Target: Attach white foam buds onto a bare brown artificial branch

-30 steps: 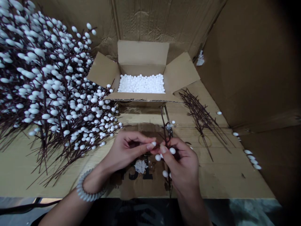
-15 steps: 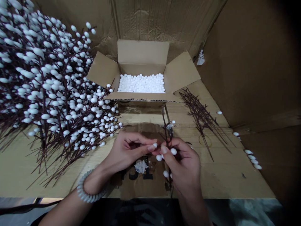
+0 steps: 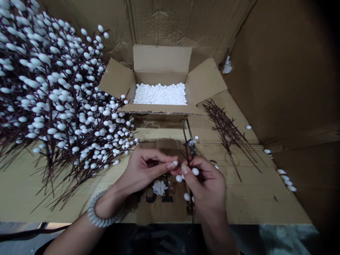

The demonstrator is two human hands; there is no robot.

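Budded twig [image 3: 189,156] held in both hands above a cardboard sheet [image 3: 265,202].
The left hand [image 3: 145,170] pinches a white bud [image 3: 174,163] between thumb and fingers; the right hand [image 3: 205,187] is closed around the twig. A heap of budded branches [image 3: 53,99] lies left, an open box [image 3: 162,113] of foam balls [image 3: 159,95] ahead, and bare twigs [image 3: 228,136] right.

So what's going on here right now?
A person is pinching a white bead in the left hand, while the right hand holds a dark twig dotted with beads. To the left lies a large pile of beaded branches. Ahead stands an open carton of loose beads, and to the right lie some bare twigs.
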